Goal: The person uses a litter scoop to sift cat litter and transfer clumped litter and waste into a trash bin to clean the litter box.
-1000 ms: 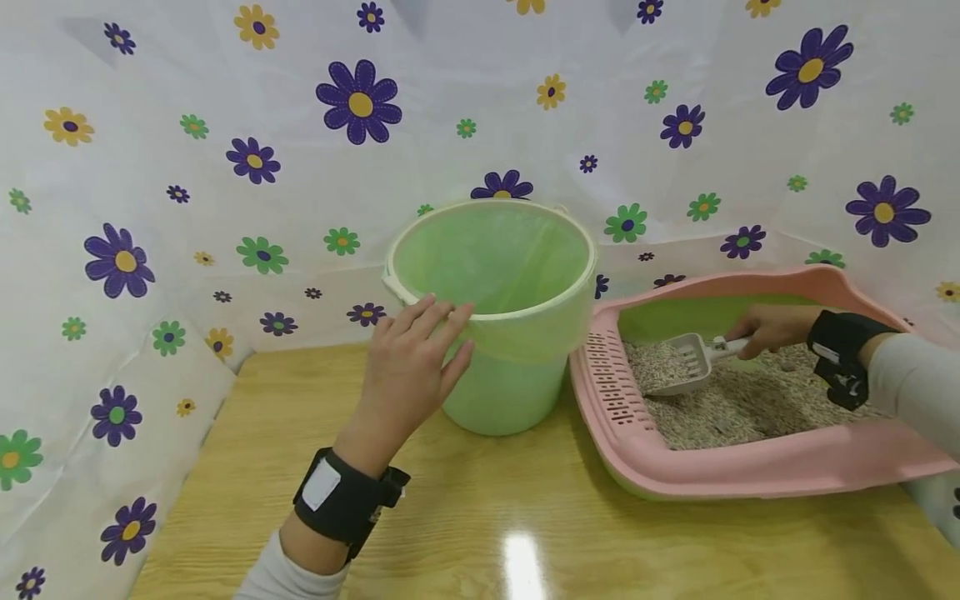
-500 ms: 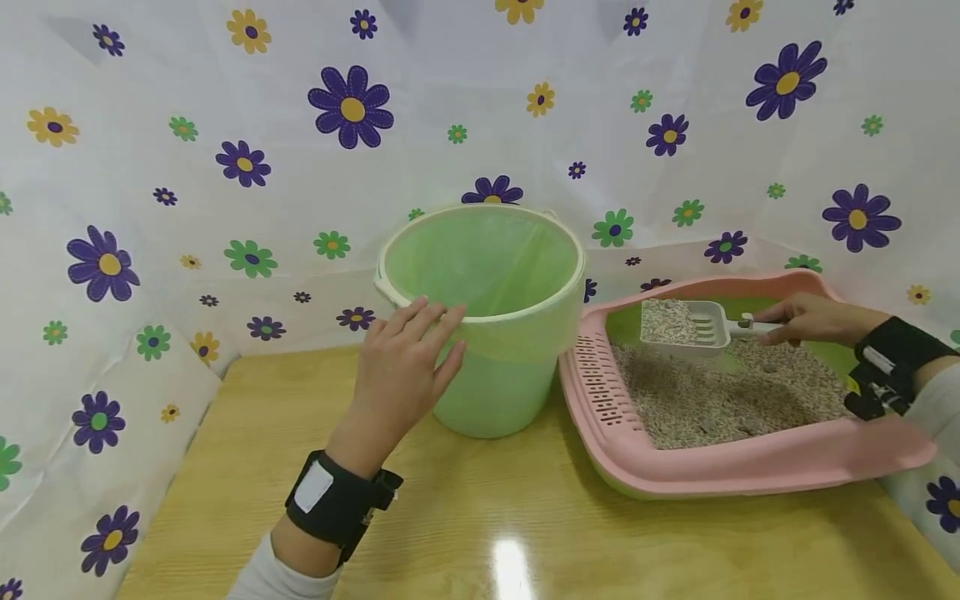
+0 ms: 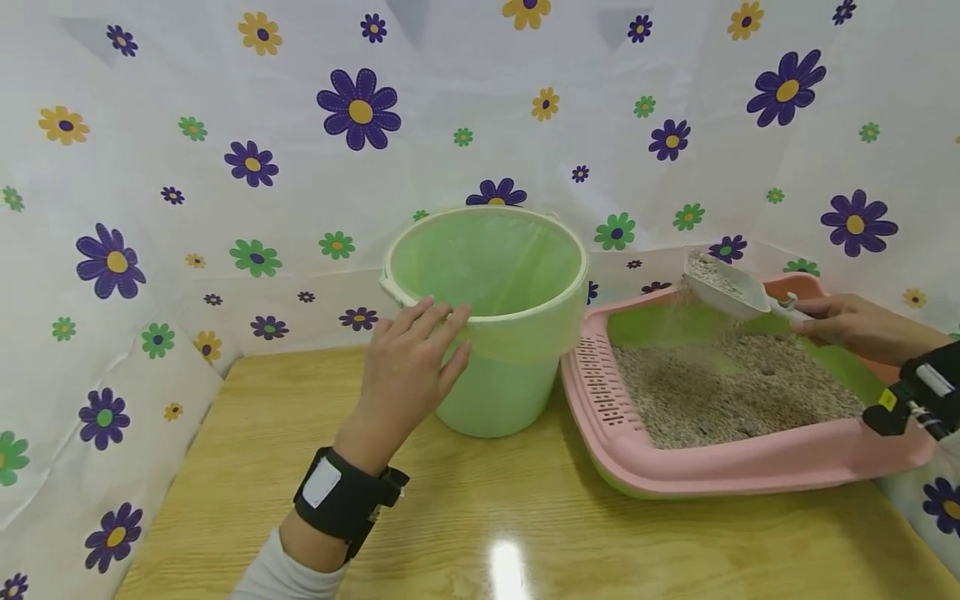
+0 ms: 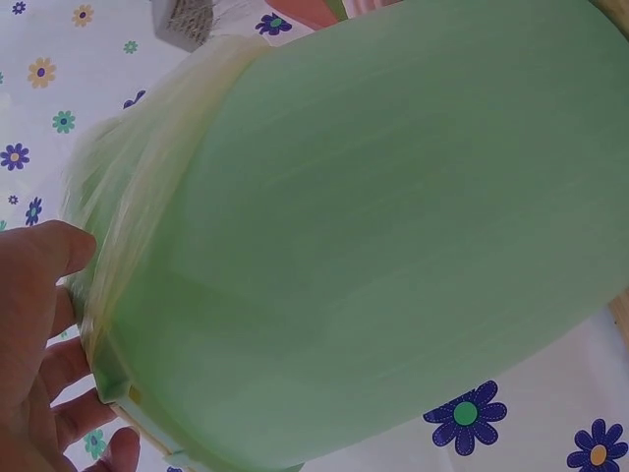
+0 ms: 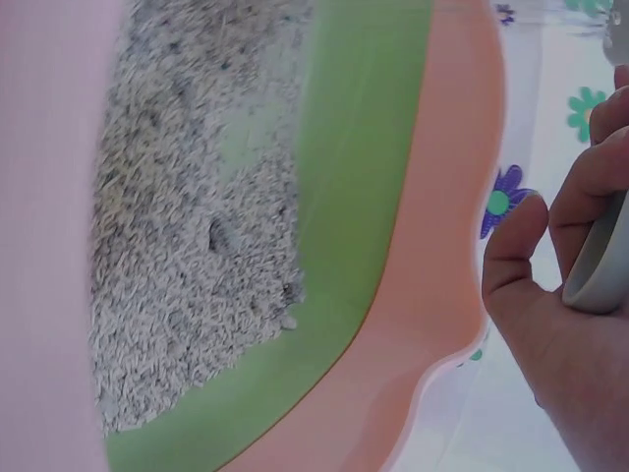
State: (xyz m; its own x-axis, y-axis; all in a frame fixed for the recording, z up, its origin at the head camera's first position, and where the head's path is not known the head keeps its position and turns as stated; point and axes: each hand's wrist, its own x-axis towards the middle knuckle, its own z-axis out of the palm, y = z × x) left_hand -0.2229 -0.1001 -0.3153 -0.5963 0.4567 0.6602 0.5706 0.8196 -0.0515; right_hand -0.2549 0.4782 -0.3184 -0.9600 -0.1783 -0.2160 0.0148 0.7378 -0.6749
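Note:
My right hand (image 3: 862, 327) grips the handle of a pale grey litter scoop (image 3: 731, 293), raised over the pink litter box (image 3: 720, 468) and tilted with its front end up. Litter lies in the scoop, and fine grains fall beneath it. In the right wrist view the fingers curl round the scoop's handle (image 5: 604, 265). My left hand (image 3: 405, 367) rests its fingertips at the near rim of a green bin (image 3: 495, 396), thumb apart on the outer side. A thin pale yellow bag (image 4: 162, 147) lines the bin and folds over its rim.
Grey-brown cat litter (image 3: 720, 400) with darker clumps covers the box's floor, thinner at the far side, where green shows. Bin and box stand side by side on a wooden table (image 3: 450, 517). A flowered cloth (image 3: 420, 125) hangs behind and at both sides.
The scoop, loaded with litter, has risen out of the litter and moved up and right, its front end now tilted upward. My left hand stays at the bin's rim.

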